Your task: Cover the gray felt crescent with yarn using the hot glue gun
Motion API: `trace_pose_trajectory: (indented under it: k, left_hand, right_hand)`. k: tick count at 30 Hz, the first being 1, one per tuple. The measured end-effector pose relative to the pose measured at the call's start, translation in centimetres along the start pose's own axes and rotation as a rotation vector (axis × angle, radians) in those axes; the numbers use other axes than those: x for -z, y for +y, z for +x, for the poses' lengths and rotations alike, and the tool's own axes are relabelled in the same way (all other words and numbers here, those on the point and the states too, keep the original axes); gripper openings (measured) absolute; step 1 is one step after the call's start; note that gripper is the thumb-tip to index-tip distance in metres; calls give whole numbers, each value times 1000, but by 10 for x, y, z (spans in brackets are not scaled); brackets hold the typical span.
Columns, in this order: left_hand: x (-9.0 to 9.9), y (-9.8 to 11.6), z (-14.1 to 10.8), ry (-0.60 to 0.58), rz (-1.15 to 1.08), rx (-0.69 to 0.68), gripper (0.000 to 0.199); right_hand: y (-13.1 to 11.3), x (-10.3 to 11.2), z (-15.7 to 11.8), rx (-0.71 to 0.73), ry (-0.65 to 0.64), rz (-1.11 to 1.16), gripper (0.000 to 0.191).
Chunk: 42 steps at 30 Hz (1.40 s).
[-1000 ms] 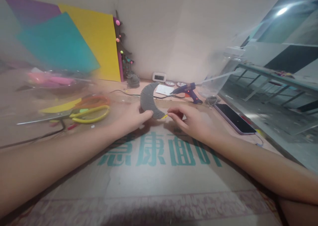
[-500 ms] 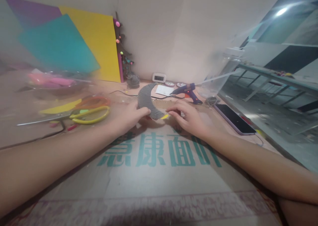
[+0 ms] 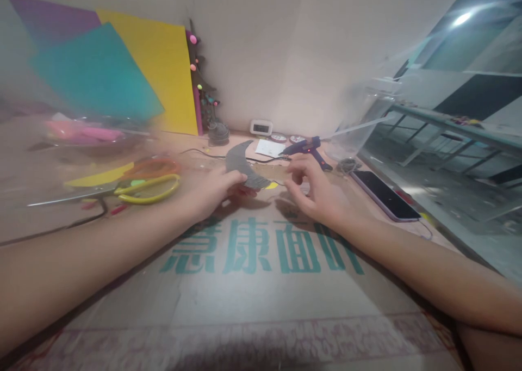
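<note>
A crescent [image 3: 238, 161] wrapped in grey yarn is gripped by my left hand [image 3: 222, 189], with the thumb on its face and the fingers underneath. Its curved horns point up and to the right, and a bare yellow tip [image 3: 271, 185] shows at the lower end. From that tip a thin strand of yarn [image 3: 280, 184] runs to my right hand [image 3: 310, 189]. The fingers there are curled and closed on the strand, a short way right of the crescent. The exact pinch point is hard to make out.
A glue gun [image 3: 305, 149] with a lit red light lies behind my right hand, a phone [image 3: 385, 196] to its right. On the left are yellow-handled scissors [image 3: 149, 190] and a clear bowl [image 3: 85, 137] of pink items. A small clock [image 3: 261, 127] stands by the wall.
The crescent has tilted back, with its lower end raised slightly. My right hand has lifted and moved a little away to the right, drawing the strand out from the tip.
</note>
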<state>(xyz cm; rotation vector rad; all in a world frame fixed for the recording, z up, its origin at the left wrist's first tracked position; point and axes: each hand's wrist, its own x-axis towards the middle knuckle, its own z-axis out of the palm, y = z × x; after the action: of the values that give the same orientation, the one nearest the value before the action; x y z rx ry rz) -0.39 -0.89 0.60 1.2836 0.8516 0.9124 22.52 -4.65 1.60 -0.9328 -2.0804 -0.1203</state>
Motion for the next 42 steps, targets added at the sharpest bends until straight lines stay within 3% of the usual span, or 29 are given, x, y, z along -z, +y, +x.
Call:
trace_pose_trajectory:
  k: [4,7,11,15,17,20,22,24,29,42]
  left_hand:
    - [2,0,3,-92,13,12,24]
    - [2,1,-1,-109,158,-25,37]
    - [-1,9,-15,18,532,-159,54]
    - [-4,12,-26,241,661,-533,34]
    - [-5,10,-26,259,611,-654,27]
    - [-8,6,-24,57,479,-561,36]
    - [-9,3,-23,-114,408,-446,42]
    - [-10,2,-22,-192,374,-395,44]
    - [-11,0,-21,-211,380,-371,43]
    - [-13,0,-21,-199,515,-365,35]
  right_hand:
    - [-2,1,-1,161,-83,-99,6]
    - [-8,3,0,175,-74,-92,5]
    - [-22,9,4,-75,5,31,11]
    - [-32,13,10,-345,146,373,18]
    - [-33,14,14,-414,180,585,22]
    - [-28,12,16,-506,139,779,26]
    - [-25,8,14,-563,53,812,29]
    - [-23,2,11,-610,-12,788,32]
    - [-30,-7,5,-682,-53,657,34]
    - [-34,-6,4,-578,-19,515,34]
